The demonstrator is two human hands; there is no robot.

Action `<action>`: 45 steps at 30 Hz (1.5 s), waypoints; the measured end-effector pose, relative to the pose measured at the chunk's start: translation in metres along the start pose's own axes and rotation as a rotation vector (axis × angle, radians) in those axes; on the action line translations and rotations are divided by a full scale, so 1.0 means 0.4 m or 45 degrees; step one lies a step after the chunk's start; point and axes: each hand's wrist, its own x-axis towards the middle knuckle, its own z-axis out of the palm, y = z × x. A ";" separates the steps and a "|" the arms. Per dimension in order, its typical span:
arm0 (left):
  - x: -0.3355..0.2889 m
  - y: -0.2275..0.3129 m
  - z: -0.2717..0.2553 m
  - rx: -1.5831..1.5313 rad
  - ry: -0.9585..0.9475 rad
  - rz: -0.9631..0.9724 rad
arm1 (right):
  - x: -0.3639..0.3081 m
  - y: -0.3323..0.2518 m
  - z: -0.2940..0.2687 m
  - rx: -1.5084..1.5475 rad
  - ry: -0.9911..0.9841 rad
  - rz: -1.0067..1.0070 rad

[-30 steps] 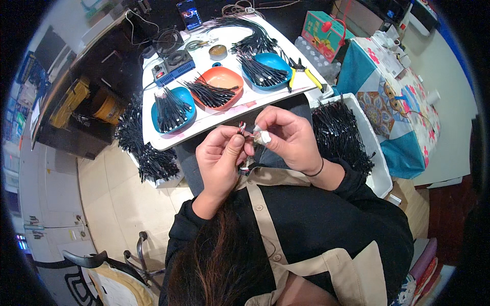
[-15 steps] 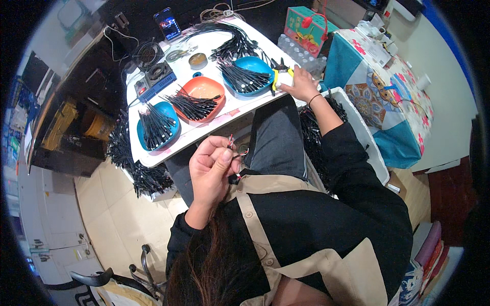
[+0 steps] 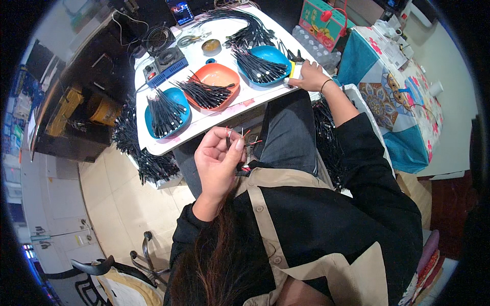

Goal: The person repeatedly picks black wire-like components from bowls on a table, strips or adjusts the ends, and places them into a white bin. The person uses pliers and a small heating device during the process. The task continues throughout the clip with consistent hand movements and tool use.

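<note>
My left hand (image 3: 218,160) is raised over my lap, thumb and fingers pinched on thin wires (image 3: 252,143) with red and pale ends sticking out to the right. A dark length of cable hangs partly hidden below the fingers. At the table's right edge, my right hand (image 3: 312,77) curls over a pair of yellow-handled pliers (image 3: 292,70) with dark jaws; the palm hides part of the handles. Just left of them sits a blue bowl (image 3: 284,57) with a bundle of black cables (image 3: 260,67).
An orange bowl (image 3: 210,74) and another blue bowl (image 3: 184,97) also hold black cables. Behind stand a small blue device (image 3: 168,66), a round tin (image 3: 211,47) and a phone (image 3: 179,11). More cables (image 3: 329,137) fill a white box (image 3: 375,130) on the right.
My right hand has shifted left onto the pliers and closed over their handles. The left hand still pinches the wires, whose ends now point more to the right. The whole view has shifted slightly.
</note>
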 end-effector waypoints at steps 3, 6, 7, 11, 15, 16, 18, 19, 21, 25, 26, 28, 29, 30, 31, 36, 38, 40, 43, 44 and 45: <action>-0.015 0.010 -0.002 0.189 0.025 0.089 | 0.000 -0.021 0.000 -0.063 0.003 0.024; -0.022 0.017 -0.004 0.204 0.028 0.115 | -0.010 -0.013 -0.002 0.040 -0.007 0.124; -0.022 0.018 -0.005 0.201 0.008 0.119 | -0.011 -0.006 -0.001 0.062 -0.006 0.167; -0.019 0.020 -0.014 0.108 -0.044 0.114 | -0.076 0.058 0.026 0.061 0.240 0.343; -0.018 0.021 -0.025 0.086 -0.082 0.108 | -0.225 0.084 0.037 0.377 0.539 0.136; -0.017 0.018 -0.024 0.069 -0.083 0.094 | -0.288 0.069 0.041 0.916 0.417 0.031; -0.015 0.010 -0.016 0.038 -0.096 0.053 | -0.399 0.017 0.037 1.639 0.062 -0.139; -0.017 0.006 -0.009 0.045 -0.106 0.044 | -0.440 -0.017 0.032 1.864 -0.095 -0.370; -0.021 0.001 0.006 0.049 -0.123 0.026 | -0.496 -0.072 0.004 1.668 -0.320 -0.627; -0.037 0.017 0.024 0.124 -0.154 0.056 | -0.521 -0.153 -0.046 1.755 -0.744 -0.961; -0.043 0.023 0.027 0.156 -0.131 0.050 | -0.522 -0.164 -0.054 1.761 -0.764 -0.964; -0.052 0.036 0.028 0.220 -0.130 0.064 | -0.526 -0.176 -0.062 1.758 -0.788 -0.961; -0.056 0.040 0.028 0.241 -0.126 0.064 | -0.529 -0.179 -0.063 1.741 -0.769 -0.965; -0.059 0.043 0.029 0.255 -0.130 0.060 | -0.533 -0.179 -0.064 1.722 -0.754 -0.975; -0.060 0.045 0.029 0.259 -0.132 0.052 | -0.537 -0.179 -0.064 1.709 -0.739 -0.986; -0.063 0.046 0.034 0.266 -0.127 0.047 | -0.550 -0.174 -0.067 1.616 -0.648 -0.955; -0.064 0.047 0.037 0.268 -0.110 0.060 | -0.552 -0.175 -0.070 1.588 -0.617 -0.967; -0.065 0.049 0.039 0.275 -0.100 0.053 | -0.553 -0.176 -0.073 1.570 -0.598 -0.972; -0.065 0.049 0.038 0.289 -0.094 0.040 | -0.557 -0.177 -0.079 1.500 -0.559 -0.951; -0.065 0.048 0.038 0.286 -0.087 0.028 | -0.559 -0.177 -0.083 1.470 -0.548 -0.940; -0.065 0.047 0.038 0.285 -0.089 0.033 | -0.560 -0.178 -0.087 1.420 -0.503 -0.937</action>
